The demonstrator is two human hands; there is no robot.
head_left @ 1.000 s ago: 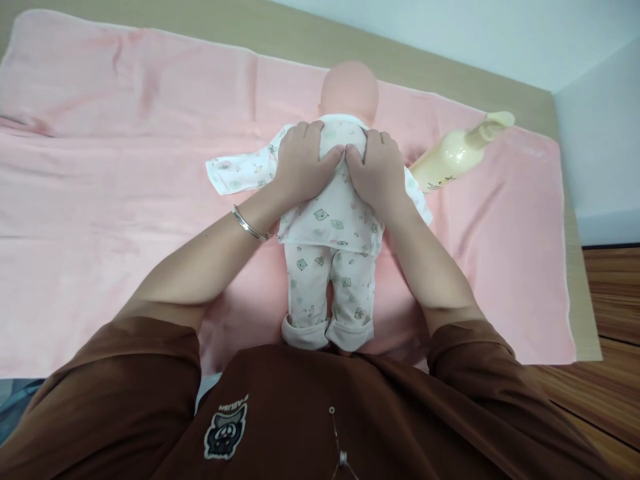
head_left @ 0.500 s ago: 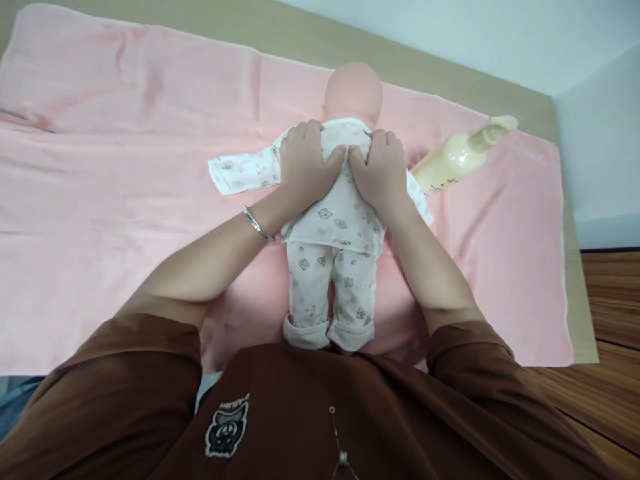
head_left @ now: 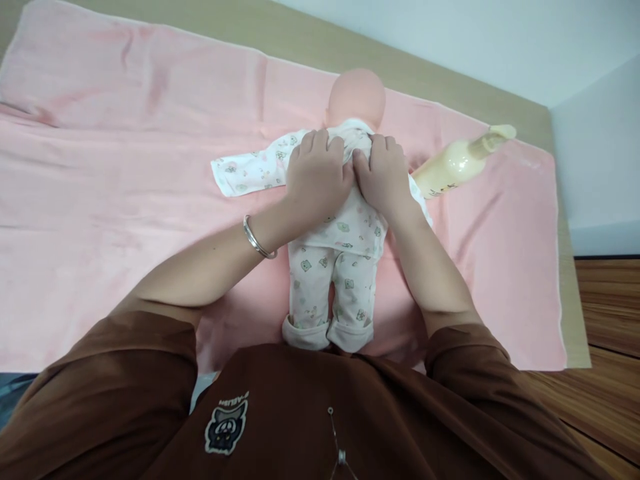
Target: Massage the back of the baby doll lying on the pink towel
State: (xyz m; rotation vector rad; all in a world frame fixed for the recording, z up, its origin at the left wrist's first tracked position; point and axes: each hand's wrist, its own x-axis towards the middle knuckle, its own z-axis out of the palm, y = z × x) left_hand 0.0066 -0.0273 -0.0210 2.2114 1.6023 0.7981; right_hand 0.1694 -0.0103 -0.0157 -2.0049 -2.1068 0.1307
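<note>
A baby doll point(head_left: 334, 273) in white printed pyjamas lies on a pink towel point(head_left: 120, 167), bald head away from me, legs toward me. My left hand point(head_left: 317, 179) lies flat on the doll's upper body, fingers stretched toward the collar; a silver bracelet sits on that wrist. My right hand point(head_left: 383, 177) rests beside it, thumbs touching, fingers laid over the doll's shoulder. The doll's left sleeve lies spread out on the towel.
A cream pump bottle point(head_left: 457, 163) lies on its side on the towel, right of the doll. The towel covers a light wooden tabletop point(head_left: 575, 320); wooden floor shows at the right. White walls meet behind the table.
Both hands have drawn closer together over the doll's chest and slid slightly toward me. The view has shifted a little; the doll stays in place.
</note>
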